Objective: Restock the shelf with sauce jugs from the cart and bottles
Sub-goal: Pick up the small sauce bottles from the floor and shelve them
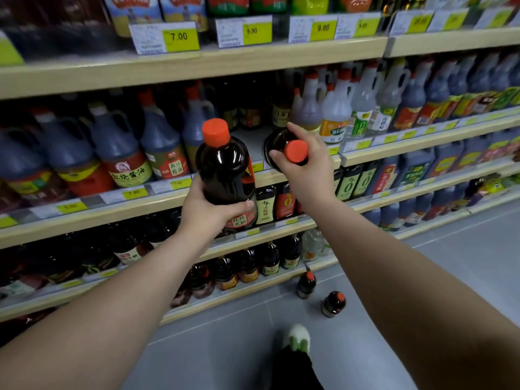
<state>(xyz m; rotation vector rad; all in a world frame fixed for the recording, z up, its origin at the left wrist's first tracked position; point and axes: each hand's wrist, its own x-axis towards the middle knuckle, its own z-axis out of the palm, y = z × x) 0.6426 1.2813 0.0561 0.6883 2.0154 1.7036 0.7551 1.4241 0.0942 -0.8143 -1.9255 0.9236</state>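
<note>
- Left hand (213, 213) — we held it curled round the lower body of one bottle, thumb lying across the label and fingers wrapped behind.
- Upright bottle (225, 170) — dark sauce with an orange cap, standing upright in that grip, in front of the middle shelf and off its board.
- Right hand (305, 167) — we had it clamped on the neck of a second bottle, fingers closed just under the orange cap.
- Tilted bottle (275, 143) — same dark sauce, cap pointing back toward us, base aimed into the shelf. We could not tell whether the base touched the board.
- Shelf (112, 211) — pale wooden edge carrying yellow price tags, with a bare patch (251, 140) of board just behind the two held bottles.
- Dark jugs (118, 147) — with handles, lined up left of the bare patch, red and yellow labels facing out.
- Pale jugs (334, 108) — whitish with red caps, standing right of the bare patch.
- Floor (450, 249) — grey tile, with one small dark bottle (306, 284) upright near the lowest shelf and another small one (333, 304) beside it, apart.
- Shoe (297, 337) — white and green, on the floor below the right forearm.
</note>
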